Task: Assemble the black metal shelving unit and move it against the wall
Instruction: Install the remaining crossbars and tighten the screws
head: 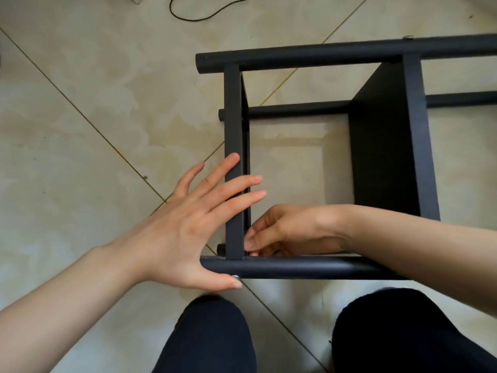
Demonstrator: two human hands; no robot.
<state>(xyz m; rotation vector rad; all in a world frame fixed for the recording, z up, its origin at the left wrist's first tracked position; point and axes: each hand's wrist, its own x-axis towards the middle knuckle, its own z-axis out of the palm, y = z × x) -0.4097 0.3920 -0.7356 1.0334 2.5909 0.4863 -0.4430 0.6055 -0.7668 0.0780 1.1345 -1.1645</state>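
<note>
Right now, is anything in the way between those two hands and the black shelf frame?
Nothing visible. The left hand already lies spread against the shelf frame, thumb by a small silver screw head on the near tube. The right hand reaches inside the corner, fingertips pinched at the joint; what they pinch is hidden.

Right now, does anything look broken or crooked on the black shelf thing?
Nothing looks broken or crooked. The black metal shelving unit lies on its side on the beige tiled floor, bars straight. The left hand rests flat on a corner, thumb beside a small silver screw; the right hand pinches something inside that corner.
</note>
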